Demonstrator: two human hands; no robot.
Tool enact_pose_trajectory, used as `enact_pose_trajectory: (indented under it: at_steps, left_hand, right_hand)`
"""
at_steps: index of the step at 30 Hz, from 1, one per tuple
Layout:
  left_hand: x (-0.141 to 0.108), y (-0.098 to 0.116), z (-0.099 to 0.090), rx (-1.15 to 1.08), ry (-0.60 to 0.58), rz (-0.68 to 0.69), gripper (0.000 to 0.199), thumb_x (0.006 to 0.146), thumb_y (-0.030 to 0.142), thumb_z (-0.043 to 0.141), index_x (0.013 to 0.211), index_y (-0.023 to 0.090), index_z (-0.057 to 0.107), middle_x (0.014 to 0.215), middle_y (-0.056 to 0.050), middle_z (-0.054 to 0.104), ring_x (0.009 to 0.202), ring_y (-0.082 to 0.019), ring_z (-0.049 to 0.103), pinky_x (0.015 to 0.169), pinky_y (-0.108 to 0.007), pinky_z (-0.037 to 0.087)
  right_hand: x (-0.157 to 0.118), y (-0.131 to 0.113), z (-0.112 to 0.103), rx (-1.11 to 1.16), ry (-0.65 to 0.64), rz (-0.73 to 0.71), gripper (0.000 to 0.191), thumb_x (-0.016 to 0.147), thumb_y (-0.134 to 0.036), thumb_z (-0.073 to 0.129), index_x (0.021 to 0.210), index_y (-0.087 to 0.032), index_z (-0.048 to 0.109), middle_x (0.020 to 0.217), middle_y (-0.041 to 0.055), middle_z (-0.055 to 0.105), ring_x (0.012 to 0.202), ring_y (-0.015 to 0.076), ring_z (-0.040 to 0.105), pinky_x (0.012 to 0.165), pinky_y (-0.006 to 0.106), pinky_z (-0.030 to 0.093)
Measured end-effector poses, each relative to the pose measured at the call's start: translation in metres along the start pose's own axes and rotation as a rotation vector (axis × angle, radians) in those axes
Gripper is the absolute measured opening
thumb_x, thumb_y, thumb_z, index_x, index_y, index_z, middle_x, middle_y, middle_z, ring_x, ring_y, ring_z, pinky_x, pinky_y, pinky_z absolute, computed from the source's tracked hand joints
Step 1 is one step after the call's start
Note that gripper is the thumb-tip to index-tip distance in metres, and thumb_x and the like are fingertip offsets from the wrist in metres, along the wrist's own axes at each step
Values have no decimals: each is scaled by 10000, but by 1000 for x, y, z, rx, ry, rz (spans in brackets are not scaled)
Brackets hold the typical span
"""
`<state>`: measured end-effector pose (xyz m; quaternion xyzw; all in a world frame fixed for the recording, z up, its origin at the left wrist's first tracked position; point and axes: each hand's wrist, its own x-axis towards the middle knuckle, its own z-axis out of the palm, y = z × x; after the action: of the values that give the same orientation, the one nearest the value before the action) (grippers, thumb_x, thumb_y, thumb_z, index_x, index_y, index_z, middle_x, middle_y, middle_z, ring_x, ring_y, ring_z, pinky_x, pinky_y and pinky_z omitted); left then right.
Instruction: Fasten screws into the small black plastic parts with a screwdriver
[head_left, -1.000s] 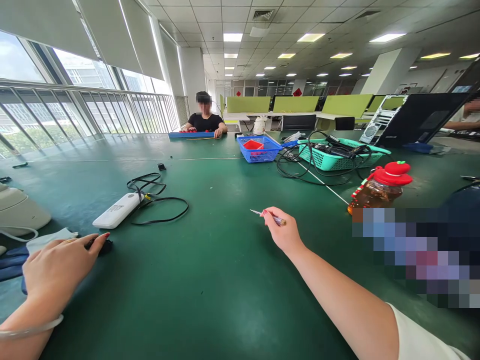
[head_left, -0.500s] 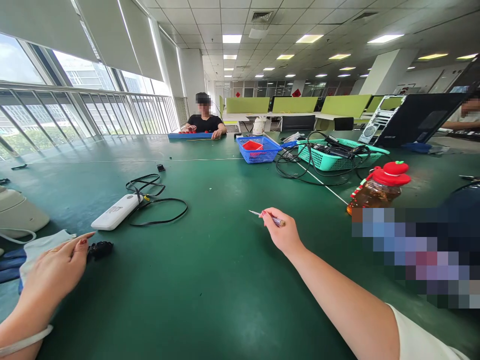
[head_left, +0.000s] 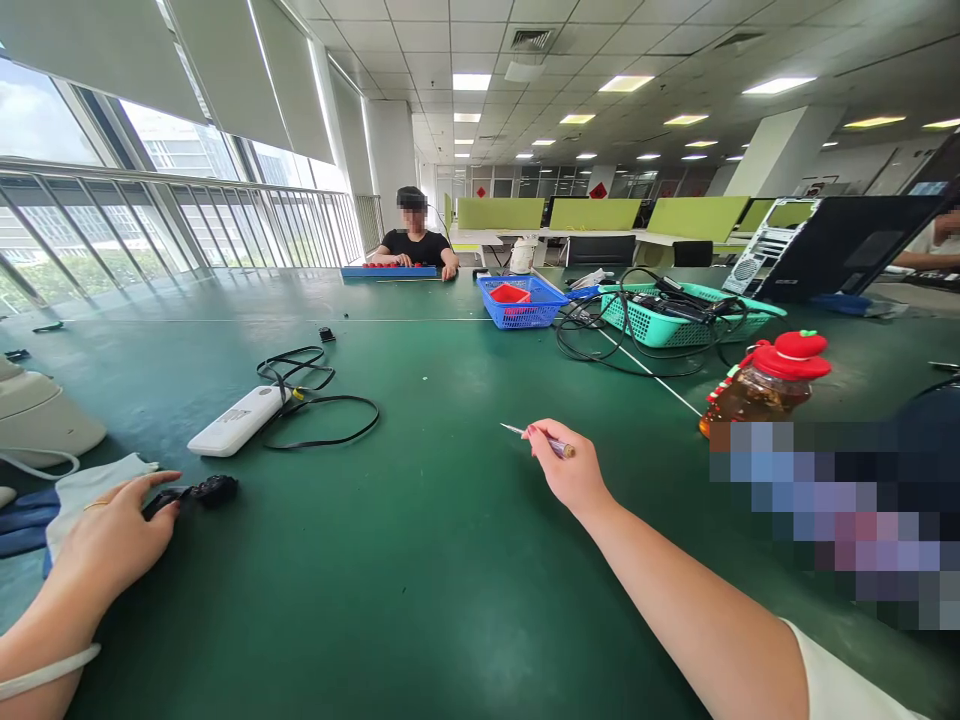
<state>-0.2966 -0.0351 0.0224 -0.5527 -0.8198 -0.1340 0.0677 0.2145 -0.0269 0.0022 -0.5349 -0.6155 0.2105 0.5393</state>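
My right hand (head_left: 568,462) is closed around the handle of a small screwdriver (head_left: 557,447). The thin metal tip points left, just above the green table. On the left side my left hand (head_left: 120,525) has thumb and forefinger apart, reaching over one end of a crumpled black object (head_left: 214,490) whose kind I cannot make out. Part of that object lies between the two fingers, and its other end sticks out to the right. Under and behind this hand is a light blue cloth (head_left: 101,485) with darker blue pieces.
A white power strip (head_left: 240,420) with a looped black cable lies beyond my left hand. Farther off stand a blue basket (head_left: 525,318) and a teal basket (head_left: 652,330) full of cables. A red-lidded jar (head_left: 772,390) is at the right. A person (head_left: 414,240) sits across the table.
My left hand has drawn back slightly, its forefinger and thumb parting, and more of the black object shows. The right hand keeps its hold on the screwdriver. The view has shifted a little.
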Motion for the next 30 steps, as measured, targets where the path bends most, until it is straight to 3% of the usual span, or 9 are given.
enact_pose_trajectory:
  at_steps: [3, 8, 12, 23, 30]
  left_hand:
    - [-5, 5, -7, -123, -47, -63, 560, 834, 414, 409, 1355, 220, 476, 1121, -115, 692, 1061, -275, 647, 827, -346, 507]
    - [-13, 12, -9, -189, 29, 231, 514, 848, 417, 402, 1328, 254, 486, 1277, -68, 636, 1179, -272, 584, 965, -353, 466]
    - [-12, 10, -2, -117, -86, 353, 528, 851, 429, 397, 1349, 276, 484, 1242, -37, 657, 1103, -263, 615, 964, -324, 456]
    - [-16, 23, -4, -89, -88, 415, 530, 863, 419, 391, 1334, 219, 529, 1234, -92, 643, 1091, -271, 603, 978, -336, 441]
    - [-15, 22, -6, -76, -95, 353, 519, 871, 429, 378, 1328, 235, 529, 1221, -76, 652, 1040, -263, 616, 926, -339, 466]
  right_hand:
    - [0, -1, 0, -9, -1, -4, 340, 868, -465, 509, 735, -190, 658, 614, 17, 601, 523, 129, 488, 489, 243, 370]
    - [0, -2, 0, -9, 0, -9, 361, 871, -489, 507, 731, -191, 654, 619, 21, 603, 514, 130, 483, 479, 247, 367]
    - [-1, -4, 0, -11, 1, -7, 383, 867, -517, 510, 718, -192, 649, 592, 18, 588, 503, 131, 477, 469, 246, 363]
    - [-1, -1, 1, -6, -17, -9, 341, 864, -471, 517, 712, -194, 644, 575, -1, 543, 502, 121, 446, 475, 241, 346]
    - [-1, -2, 1, -19, -22, -19, 347, 869, -479, 509, 719, -195, 641, 576, 6, 550, 511, 128, 463, 482, 242, 361]
